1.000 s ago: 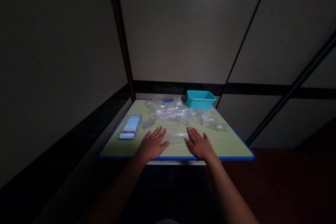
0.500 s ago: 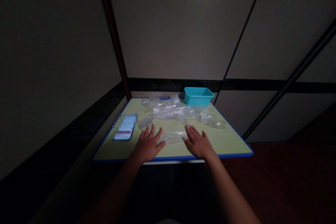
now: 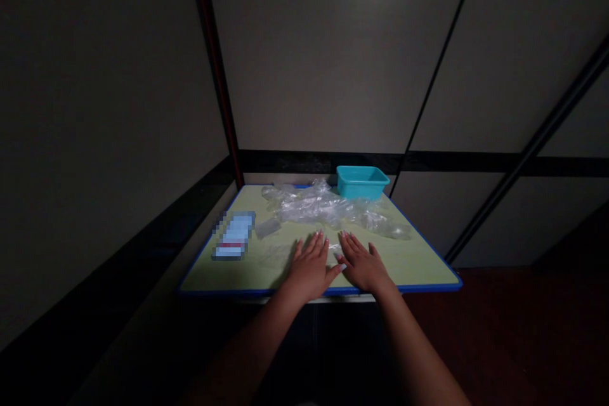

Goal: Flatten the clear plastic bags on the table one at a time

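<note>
Both palms lie face down near the front of a pale yellow-green table (image 3: 413, 260) with a blue edge. My left hand (image 3: 311, 269) is flat with its fingers stretched out, its thumb close to my right thumb. My right hand (image 3: 364, 264) also rests flat, fingers extended. Beneath and between them is a clear plastic bag or sheet (image 3: 334, 247), smoothed flat and mostly covered by the hands; part of it seems to extend left, hard to make out. Beyond the fingertips spreads a crumpled heap of clear plastic bags (image 3: 311, 206).
A small folded piece of clear plastic (image 3: 268, 228) lies left of the heap. Farther left is a phone (image 3: 235, 235) with a lit, blurred screen. A turquoise plastic basket (image 3: 362, 187) stands at the back right, against the wall panels (image 3: 323, 76).
My left hand has slid right across the flat plastic, coming close to my right hand, which stays in about the same place. The camera view has shifted slightly.
</note>
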`<state>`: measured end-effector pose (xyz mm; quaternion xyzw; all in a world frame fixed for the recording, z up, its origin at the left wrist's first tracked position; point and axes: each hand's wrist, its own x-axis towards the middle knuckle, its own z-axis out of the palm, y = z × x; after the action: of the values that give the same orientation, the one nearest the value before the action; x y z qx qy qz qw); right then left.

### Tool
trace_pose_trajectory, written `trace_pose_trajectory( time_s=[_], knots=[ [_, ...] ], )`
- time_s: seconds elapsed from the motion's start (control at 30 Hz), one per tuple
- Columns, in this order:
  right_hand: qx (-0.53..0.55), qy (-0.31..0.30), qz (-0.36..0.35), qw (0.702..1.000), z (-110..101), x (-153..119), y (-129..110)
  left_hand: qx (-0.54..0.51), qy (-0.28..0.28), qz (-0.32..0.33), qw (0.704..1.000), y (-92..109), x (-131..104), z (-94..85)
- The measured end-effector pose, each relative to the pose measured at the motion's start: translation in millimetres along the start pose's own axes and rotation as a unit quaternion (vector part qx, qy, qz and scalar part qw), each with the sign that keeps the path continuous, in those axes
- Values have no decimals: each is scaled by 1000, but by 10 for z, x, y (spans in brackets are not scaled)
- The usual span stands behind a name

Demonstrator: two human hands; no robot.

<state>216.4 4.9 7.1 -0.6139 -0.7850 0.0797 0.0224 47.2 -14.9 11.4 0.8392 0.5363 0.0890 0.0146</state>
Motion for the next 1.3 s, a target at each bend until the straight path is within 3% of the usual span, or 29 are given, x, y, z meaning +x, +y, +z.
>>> trace_pose_trajectory(
  time_s=[0.13, 0.33, 1.3],
  knots=[
    [-4, 3, -2, 1000, 8, 4, 5, 15, 7, -28, 999, -91, 111, 40],
    [-4, 9, -2, 1000, 24, 8, 5, -5, -35, -33, 999, -281, 122, 86],
    [18, 10, -3, 1000, -15, -20, -14, -12, -42, -44, 998, -278, 126, 76]
  ],
)
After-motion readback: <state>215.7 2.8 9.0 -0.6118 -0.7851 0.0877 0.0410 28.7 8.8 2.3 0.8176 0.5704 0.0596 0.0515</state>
